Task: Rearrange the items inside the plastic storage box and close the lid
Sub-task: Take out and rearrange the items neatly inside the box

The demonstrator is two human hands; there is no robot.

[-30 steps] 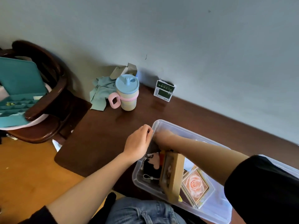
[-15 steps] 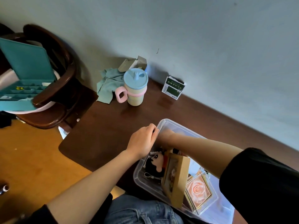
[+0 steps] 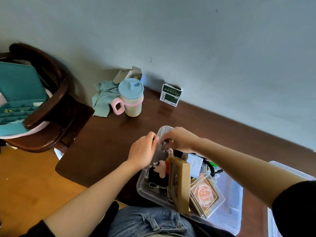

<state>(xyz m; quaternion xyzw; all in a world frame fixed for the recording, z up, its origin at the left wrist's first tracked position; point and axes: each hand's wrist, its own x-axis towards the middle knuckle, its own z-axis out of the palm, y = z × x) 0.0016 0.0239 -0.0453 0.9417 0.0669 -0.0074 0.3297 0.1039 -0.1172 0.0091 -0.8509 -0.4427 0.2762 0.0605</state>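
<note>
Brown tabletop [image 3: 106, 147] fills my view, with a lidded cup [image 3: 130, 98], a teal cloth [image 3: 103, 98] and a small green-and-white box [image 3: 171, 94] back by the wall. At the near edge sits the clear storage box [image 3: 145, 190], open, a doll [image 3: 159, 171], an upright brown book [image 3: 179, 183] and a rose picture [image 3: 204, 194] crowding it. My left hand [image 3: 142, 151] curls over the far rim. My right hand [image 3: 181, 139] pinches a small dark item [image 3: 165, 144] I cannot identify.

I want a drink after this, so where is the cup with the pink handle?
The cup stands on the dark table near the wall, left of the small green box, with a crumpled cloth just behind it.
</note>
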